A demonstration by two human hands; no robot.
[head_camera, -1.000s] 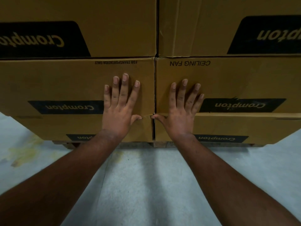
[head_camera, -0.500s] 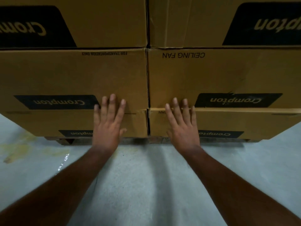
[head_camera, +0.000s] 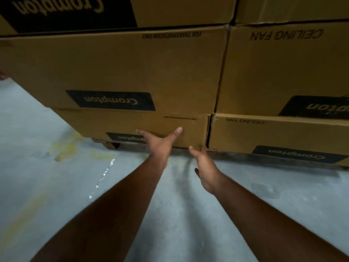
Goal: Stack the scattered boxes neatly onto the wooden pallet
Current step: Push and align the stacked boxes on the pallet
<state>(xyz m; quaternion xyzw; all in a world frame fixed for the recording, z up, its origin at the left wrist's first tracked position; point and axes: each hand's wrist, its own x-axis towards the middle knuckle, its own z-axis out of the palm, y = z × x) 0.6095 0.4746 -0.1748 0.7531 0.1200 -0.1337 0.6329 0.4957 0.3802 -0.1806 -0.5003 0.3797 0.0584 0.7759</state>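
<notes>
Left hand (head_camera: 158, 143): we see it low against the front of the bottom left box (head_camera: 132, 127), thumb and fingers spread wide, gripping nothing.
Right hand (head_camera: 204, 168): we see it just short of the gap between the two bottom boxes, fingers loosely extended and slightly apart; whether the tips touch cardboard we cannot tell.
Boxes: the bottom left box and the bottom right box (head_camera: 279, 135) sit side by side on the wooden pallet (head_camera: 236, 155), with the upper left box (head_camera: 122, 69) and the upper right box (head_camera: 279, 72) resting on them and a further layer above.
Pallet: only its front edge shows beneath the bottom row, on the concrete floor (head_camera: 47, 182).
Step, as we judge it: squaring the bottom row.
Risk 1: a push on the bottom left box alone may drag the layers above out of line.
Risk 2: the gap between the bottom boxes may pinch fingertips if it closes.
Risk 3: the bottom boxes overhang the pallet edge; a pull could tilt the stack.
</notes>
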